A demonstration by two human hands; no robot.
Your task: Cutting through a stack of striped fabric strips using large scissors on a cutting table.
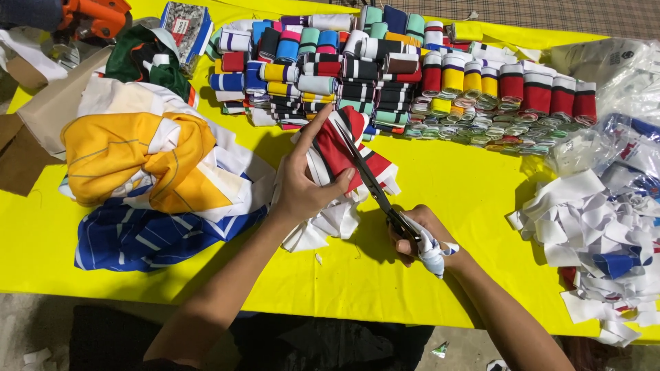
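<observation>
The left hand grips a folded strip of red, white and black striped fabric, thumb pressed on its near face and forefinger stretched up along its left edge. The strip sits at about one o'clock from the palm, rising toward the rows of rolls, and white layers hang out beneath the hand at about five o'clock. The right hand is closed around the cloth-wrapped handles of a pair of scissors. The dark blades run from that hand toward eleven o'clock and lie across the striped strip, their tips reaching its upper edge just beside the left forefinger. Whether the blades are parted or closed cannot be told from this angle.

Both hands work over a yellow table cover. At twelve o'clock from the strip lie the stacked rolls of striped ribbing in many colours. At nine o'clock from the left hand lies a heap of yellow, white and blue garment pieces. At three o'clock from the right hand, well apart, sits a pile of white offcuts, with clear plastic bags above it.
</observation>
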